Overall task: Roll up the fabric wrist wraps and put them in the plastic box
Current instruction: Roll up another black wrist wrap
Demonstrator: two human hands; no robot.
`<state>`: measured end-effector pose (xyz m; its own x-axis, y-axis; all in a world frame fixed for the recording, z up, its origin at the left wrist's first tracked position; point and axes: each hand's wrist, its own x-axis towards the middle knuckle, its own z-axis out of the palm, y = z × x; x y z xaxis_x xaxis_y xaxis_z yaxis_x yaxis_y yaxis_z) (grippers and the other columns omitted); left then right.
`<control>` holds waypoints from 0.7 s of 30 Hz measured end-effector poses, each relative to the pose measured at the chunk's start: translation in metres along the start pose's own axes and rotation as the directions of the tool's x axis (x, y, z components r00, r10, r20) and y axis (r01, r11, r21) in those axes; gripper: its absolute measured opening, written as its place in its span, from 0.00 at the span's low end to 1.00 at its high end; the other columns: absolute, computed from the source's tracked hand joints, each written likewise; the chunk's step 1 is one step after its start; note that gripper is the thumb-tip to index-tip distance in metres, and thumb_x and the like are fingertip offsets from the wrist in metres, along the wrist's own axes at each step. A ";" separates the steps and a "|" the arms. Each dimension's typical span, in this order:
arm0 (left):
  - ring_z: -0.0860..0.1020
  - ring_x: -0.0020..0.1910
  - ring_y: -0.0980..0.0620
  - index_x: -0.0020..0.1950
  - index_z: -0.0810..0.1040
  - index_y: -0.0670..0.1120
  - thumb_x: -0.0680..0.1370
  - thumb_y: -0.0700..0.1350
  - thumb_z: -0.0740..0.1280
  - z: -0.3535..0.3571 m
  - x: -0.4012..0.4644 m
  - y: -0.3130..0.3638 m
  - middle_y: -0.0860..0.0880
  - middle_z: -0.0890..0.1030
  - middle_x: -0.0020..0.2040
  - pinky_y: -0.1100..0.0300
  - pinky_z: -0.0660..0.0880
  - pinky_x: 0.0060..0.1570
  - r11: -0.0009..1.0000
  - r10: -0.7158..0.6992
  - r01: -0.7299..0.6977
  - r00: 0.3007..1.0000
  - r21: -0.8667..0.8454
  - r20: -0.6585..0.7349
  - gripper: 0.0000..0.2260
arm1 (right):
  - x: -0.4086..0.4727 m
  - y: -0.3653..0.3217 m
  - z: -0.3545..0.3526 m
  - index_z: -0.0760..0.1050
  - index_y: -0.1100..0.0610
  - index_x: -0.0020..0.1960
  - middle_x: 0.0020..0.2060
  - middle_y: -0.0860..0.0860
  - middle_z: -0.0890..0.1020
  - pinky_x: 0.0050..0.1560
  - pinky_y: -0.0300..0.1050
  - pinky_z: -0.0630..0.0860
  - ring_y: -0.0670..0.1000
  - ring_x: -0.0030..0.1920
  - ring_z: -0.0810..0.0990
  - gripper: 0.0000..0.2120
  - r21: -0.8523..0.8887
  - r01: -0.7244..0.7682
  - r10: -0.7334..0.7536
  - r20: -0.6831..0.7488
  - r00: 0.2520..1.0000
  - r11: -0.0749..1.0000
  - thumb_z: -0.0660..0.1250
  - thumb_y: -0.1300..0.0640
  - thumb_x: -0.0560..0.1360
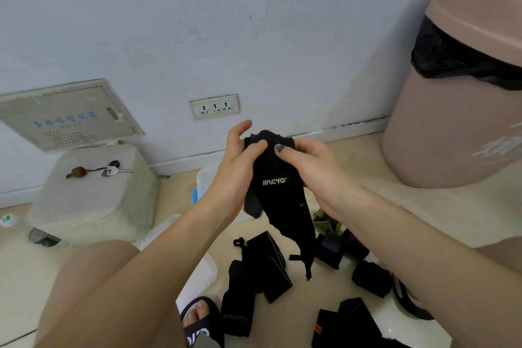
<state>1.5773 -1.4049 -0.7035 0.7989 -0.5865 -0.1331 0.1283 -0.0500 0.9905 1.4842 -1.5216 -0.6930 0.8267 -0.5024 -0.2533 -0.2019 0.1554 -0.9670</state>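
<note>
The pale tiled floor (353, 186) carries a scatter of black wrist wraps (262, 271), some rolled (371, 278), one green-edged (324, 220). A clear plastic box (197, 271) sits just beside them. A white stool (90, 192), a bottle (45, 240) and a pink bin (452, 121) also stand there.
</note>
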 end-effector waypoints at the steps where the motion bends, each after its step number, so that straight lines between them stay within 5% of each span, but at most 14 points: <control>1: 0.80 0.60 0.51 0.74 0.66 0.60 0.79 0.49 0.66 0.000 -0.001 -0.001 0.51 0.77 0.58 0.54 0.75 0.61 1.000 -0.004 0.004 1.000 0.021 0.027 0.24 | 0.001 -0.001 -0.001 0.82 0.61 0.58 0.51 0.59 0.87 0.51 0.49 0.83 0.57 0.51 0.88 0.11 0.044 -0.006 0.007 -0.023 1.000 0.999 0.66 0.54 0.83; 3: 0.79 0.63 0.55 0.77 0.60 0.63 0.75 0.51 0.65 0.001 -0.005 -0.005 0.54 0.77 0.61 0.56 0.73 0.67 0.997 -0.017 0.010 0.995 0.076 0.094 0.31 | 0.004 -0.004 -0.002 0.81 0.63 0.58 0.52 0.60 0.87 0.52 0.50 0.84 0.59 0.53 0.87 0.12 0.159 -0.027 0.040 -0.080 0.996 0.987 0.67 0.55 0.83; 6: 0.78 0.60 0.65 0.81 0.54 0.60 0.79 0.42 0.65 0.006 -0.014 -0.012 0.57 0.76 0.66 0.70 0.73 0.57 0.981 -0.023 -0.013 0.983 0.195 0.181 0.35 | 0.008 -0.010 -0.006 0.80 0.66 0.60 0.54 0.63 0.86 0.53 0.54 0.84 0.62 0.54 0.86 0.14 0.319 -0.057 0.104 -0.130 0.986 0.946 0.67 0.55 0.82; 8: 0.80 0.59 0.60 0.81 0.55 0.58 0.81 0.34 0.62 0.007 -0.016 -0.015 0.55 0.78 0.65 0.66 0.76 0.56 0.973 0.024 -0.065 0.983 0.221 0.185 0.34 | 0.009 -0.012 -0.010 0.80 0.65 0.62 0.55 0.63 0.85 0.54 0.58 0.85 0.62 0.55 0.86 0.16 0.353 -0.064 0.109 -0.110 0.988 0.934 0.66 0.54 0.83; 12: 0.83 0.58 0.53 0.80 0.58 0.61 0.82 0.35 0.64 0.005 -0.011 -0.009 0.54 0.80 0.63 0.55 0.79 0.60 0.986 0.080 -0.089 0.994 0.141 0.071 0.33 | 0.001 -0.012 -0.010 0.79 0.58 0.62 0.52 0.56 0.86 0.47 0.48 0.85 0.52 0.49 0.87 0.13 0.171 -0.077 0.086 -0.044 0.995 0.982 0.68 0.52 0.81; 15: 0.83 0.58 0.51 0.78 0.63 0.64 0.81 0.41 0.67 0.000 -0.005 -0.007 0.49 0.81 0.63 0.55 0.79 0.58 0.998 0.054 -0.054 0.999 0.043 0.001 0.30 | -0.005 -0.002 -0.007 0.79 0.55 0.59 0.53 0.54 0.86 0.59 0.53 0.82 0.51 0.52 0.86 0.10 -0.040 -0.088 0.086 -0.039 0.996 0.995 0.70 0.56 0.79; 21: 0.82 0.55 0.63 0.81 0.56 0.63 0.84 0.44 0.66 0.002 -0.015 -0.005 0.60 0.81 0.59 0.70 0.77 0.51 0.973 0.076 -0.098 0.991 0.210 0.110 0.31 | -0.001 -0.003 -0.013 0.82 0.61 0.58 0.49 0.56 0.88 0.47 0.43 0.83 0.52 0.49 0.88 0.09 0.133 -0.058 0.063 -0.031 0.998 0.989 0.69 0.61 0.80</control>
<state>1.5636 -1.3974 -0.7063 0.7371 -0.6738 -0.0528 -0.0770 -0.1613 0.9839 1.4776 -1.5326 -0.6902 0.7960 -0.5175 -0.3141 -0.1779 0.2961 -0.9385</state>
